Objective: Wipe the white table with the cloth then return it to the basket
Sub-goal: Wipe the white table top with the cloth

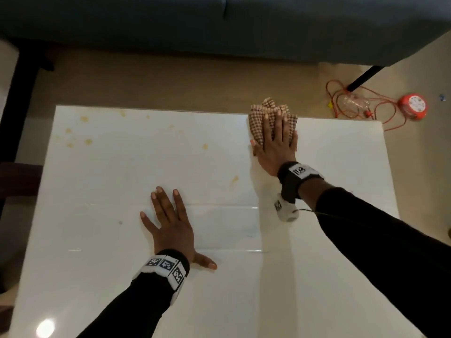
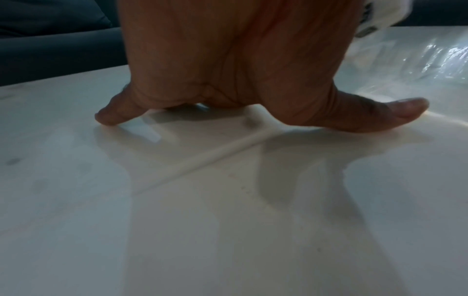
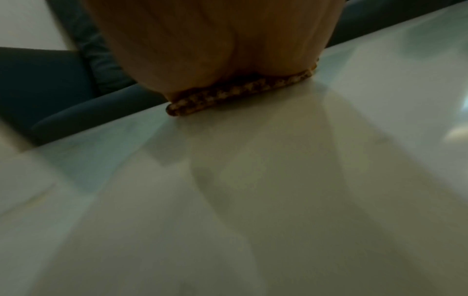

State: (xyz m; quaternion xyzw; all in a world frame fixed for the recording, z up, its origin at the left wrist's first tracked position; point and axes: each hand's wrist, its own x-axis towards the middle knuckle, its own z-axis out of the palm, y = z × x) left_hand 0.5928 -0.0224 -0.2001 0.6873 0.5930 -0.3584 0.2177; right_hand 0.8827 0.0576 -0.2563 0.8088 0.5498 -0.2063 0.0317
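Note:
A brown-and-cream checked cloth (image 1: 259,124) lies bunched at the far edge of the white table (image 1: 122,172), right of middle, part of it hanging past the edge. My right hand (image 1: 277,145) presses flat on it with straight fingers; in the right wrist view the cloth (image 3: 235,94) shows as a thin strip under the palm. My left hand (image 1: 170,225) rests flat on the bare table near the middle, fingers spread, holding nothing; the left wrist view shows its thumb (image 2: 395,114) on the surface. Yellowish stains (image 1: 87,141) dot the far left part of the table. No basket is in view.
A dark blue sofa (image 1: 219,25) runs along the far side beyond a strip of beige floor. On the floor at the far right lie an orange cable (image 1: 380,106), a clear plastic bottle (image 1: 355,102) and a red round reel (image 1: 413,106). A dark table leg (image 1: 363,78) stands there.

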